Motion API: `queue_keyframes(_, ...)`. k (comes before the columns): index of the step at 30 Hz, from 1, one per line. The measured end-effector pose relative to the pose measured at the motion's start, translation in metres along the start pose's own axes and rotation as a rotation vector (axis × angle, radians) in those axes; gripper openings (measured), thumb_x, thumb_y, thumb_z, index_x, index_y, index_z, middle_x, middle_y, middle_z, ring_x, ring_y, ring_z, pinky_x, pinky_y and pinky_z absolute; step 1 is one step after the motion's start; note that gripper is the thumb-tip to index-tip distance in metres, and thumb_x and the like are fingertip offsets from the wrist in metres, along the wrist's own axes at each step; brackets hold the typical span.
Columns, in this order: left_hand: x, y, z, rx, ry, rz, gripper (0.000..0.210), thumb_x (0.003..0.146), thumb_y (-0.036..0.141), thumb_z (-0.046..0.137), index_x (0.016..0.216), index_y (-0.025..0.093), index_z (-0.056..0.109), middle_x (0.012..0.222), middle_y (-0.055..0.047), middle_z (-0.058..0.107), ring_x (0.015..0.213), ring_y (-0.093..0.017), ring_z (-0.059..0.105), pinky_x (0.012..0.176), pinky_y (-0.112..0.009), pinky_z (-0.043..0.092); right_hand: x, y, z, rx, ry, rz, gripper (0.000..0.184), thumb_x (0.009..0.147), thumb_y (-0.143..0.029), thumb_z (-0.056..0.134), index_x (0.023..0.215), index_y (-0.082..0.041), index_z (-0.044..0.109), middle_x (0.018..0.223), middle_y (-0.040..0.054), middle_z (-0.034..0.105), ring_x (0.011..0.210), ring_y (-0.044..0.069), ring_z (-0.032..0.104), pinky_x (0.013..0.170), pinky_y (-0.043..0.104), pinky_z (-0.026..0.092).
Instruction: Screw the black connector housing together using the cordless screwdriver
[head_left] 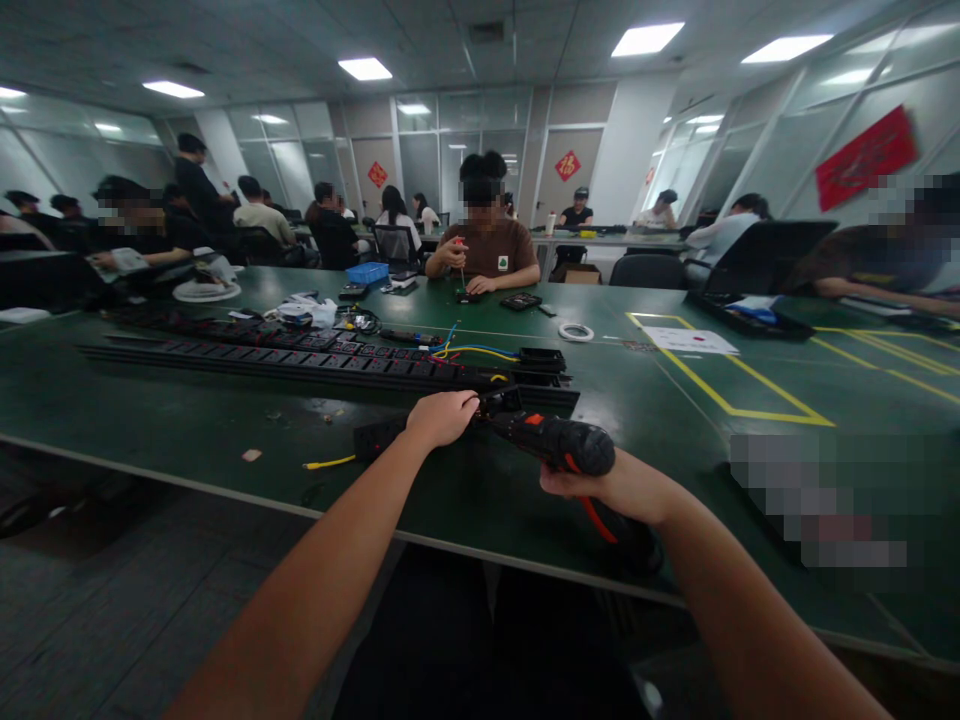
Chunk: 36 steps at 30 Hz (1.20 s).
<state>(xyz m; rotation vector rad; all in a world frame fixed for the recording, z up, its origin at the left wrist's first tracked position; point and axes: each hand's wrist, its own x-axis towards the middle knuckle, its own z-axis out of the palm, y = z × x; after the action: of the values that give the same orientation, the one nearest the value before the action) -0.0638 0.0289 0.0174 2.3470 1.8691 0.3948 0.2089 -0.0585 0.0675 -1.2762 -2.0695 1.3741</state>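
Observation:
My right hand [592,480] is wrapped round the grip of a black and orange cordless drill [555,438], whose nose points left. At the drill's tip my left hand [442,418] is closed over a black electrical module [379,437]; its fingers partly hide what they grip. A short yellow wire [330,463] sticks out of the module's left end. Just beyond my hands lies a long black power strip [300,365] with a row of sockets. Blue and yellow wires [480,350] run to a small black housing [541,358] at its right end.
Across the green table [187,420] a person in a brown shirt [499,250] works with a screwdriver. A white cable roll [575,331], a paper sheet [690,341], yellow tape lines and a blue bin [367,272] are on the table. Several people sit around the room.

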Motion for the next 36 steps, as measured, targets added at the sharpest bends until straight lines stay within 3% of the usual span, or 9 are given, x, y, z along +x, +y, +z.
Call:
queue_keyframes(27,-0.0039,0.0045,-0.0059,0.000,-0.023,-0.018,0.052,0.102,0.051,0.027,0.137,0.035,0.061,0.137,-0.002,0.066,0.121,-0.026,0.062,0.097,-0.036,0.047,-0.0017,-0.0040,0.0013,-0.068,0.034,0.001,0.031,0.074,-0.044,0.077,0.089,-0.021,0.063,0.077,-0.0017,0.059,0.074,0.018,0.054,0.074,0.036,0.047)
queue_keyframes(36,-0.0037,0.0043,-0.0060,-0.005,-0.022,-0.015,0.051,0.102,0.051,0.028,0.136,0.035,0.062,0.136,-0.002,0.066,0.120,-0.027,0.063,0.096,-0.037,0.047,-0.0017,-0.0012,0.0003,-0.048,0.023,0.014,0.031,0.075,-0.047,0.078,0.082,-0.022,0.061,0.074,-0.0013,0.059,0.071,0.019,0.055,0.071,0.035,0.047)
